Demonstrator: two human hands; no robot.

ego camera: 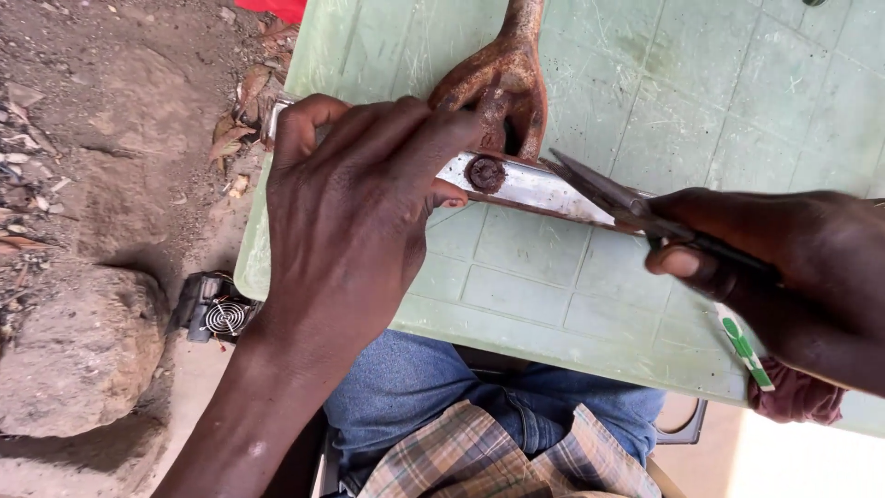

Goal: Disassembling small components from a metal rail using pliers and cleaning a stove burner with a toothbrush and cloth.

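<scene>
My left hand (355,217) presses down on a flat shiny metal bar (539,187) lying across a pale green plastic board (572,304). A rusty round bolt head (485,173) sits on the bar just past my fingertips. A rusty brown forked metal part (502,78) lies over the bar's far edge, and my fingers touch its fork. My right hand (793,267) grips dark pliers (613,198), whose narrow jaws point left along the bar toward the bolt.
The board rests above my lap, over blue jeans (433,387) and a plaid shirt (479,461). Bare dirt, dry leaves and a large stone (78,350) lie to the left. A small black device with a fan (217,314) sits on the ground by the board's corner.
</scene>
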